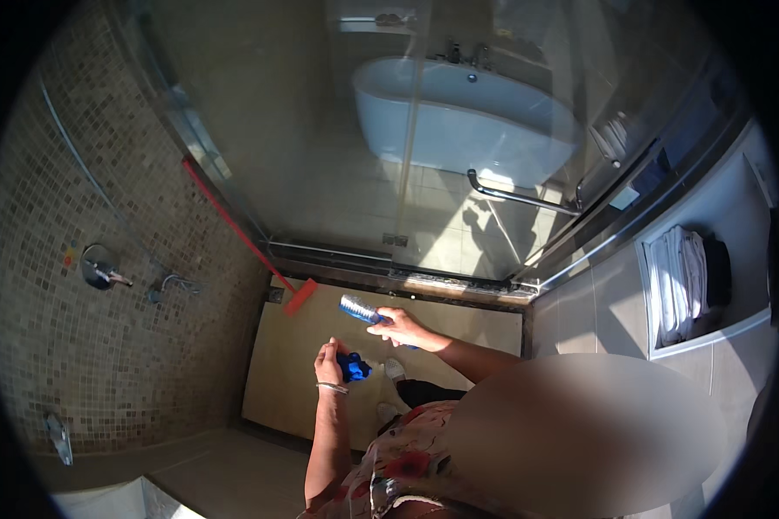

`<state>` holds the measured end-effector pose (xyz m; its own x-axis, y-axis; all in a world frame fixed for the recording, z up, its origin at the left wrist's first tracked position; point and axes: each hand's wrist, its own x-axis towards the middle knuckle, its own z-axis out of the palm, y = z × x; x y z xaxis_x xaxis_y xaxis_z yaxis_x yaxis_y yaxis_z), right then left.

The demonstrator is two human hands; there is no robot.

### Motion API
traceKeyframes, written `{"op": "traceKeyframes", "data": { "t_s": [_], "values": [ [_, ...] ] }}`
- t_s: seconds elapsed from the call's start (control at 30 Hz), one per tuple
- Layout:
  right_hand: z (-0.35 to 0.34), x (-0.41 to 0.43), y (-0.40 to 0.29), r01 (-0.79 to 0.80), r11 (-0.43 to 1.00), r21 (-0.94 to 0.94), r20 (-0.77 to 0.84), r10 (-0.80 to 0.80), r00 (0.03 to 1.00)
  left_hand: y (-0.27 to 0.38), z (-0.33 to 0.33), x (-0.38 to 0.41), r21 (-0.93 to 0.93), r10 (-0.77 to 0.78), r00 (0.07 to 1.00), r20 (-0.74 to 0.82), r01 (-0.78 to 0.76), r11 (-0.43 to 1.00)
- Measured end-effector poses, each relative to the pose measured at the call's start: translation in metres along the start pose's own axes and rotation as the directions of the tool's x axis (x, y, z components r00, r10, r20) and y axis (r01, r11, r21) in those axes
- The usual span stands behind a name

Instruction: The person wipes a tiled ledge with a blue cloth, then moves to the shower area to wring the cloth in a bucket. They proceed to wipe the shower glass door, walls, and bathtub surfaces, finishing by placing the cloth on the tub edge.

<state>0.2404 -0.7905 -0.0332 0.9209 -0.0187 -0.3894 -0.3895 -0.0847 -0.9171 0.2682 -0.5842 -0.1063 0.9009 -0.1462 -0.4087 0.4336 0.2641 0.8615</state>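
Note:
My right hand (396, 325) is closed around the handle of a blue scrub brush (358, 309), its pale bristles showing and its head pointing left. Lower and to the left, my left hand (328, 363), with a bracelet at the wrist, grips a crumpled blue cloth (354, 367). Both hands are above the beige shower floor (285, 376). A red squeegee (300, 297) stands on that floor, its long handle leaning towards the corner of the tiled wall and the glass.
A glass shower door with a metal handle (526, 200) is ahead, and a white bathtub (461, 123) shows beyond it. On the left, a mosaic wall carries a shower valve (100, 266). Folded towels (675, 285) lie in a niche at right.

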Motion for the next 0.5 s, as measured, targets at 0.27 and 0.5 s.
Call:
{"op": "traceKeyframes", "data": {
  "t_s": [0.27, 0.5],
  "values": [
    [-0.131, -0.114, 0.119, -0.174, 0.969, -0.175, -0.734, -0.011, 0.679, -0.059, 0.125, 0.004, 0.262, -0.204, 0.934, 0.292, 0.127, 0.957],
    [-0.262, -0.164, 0.144, -0.060, 0.971, 0.233, -0.890, 0.238, 0.390, -0.068, 0.307, 0.020, 0.370, -0.259, 0.871, 0.418, 0.097, 0.924]
  ]
}}
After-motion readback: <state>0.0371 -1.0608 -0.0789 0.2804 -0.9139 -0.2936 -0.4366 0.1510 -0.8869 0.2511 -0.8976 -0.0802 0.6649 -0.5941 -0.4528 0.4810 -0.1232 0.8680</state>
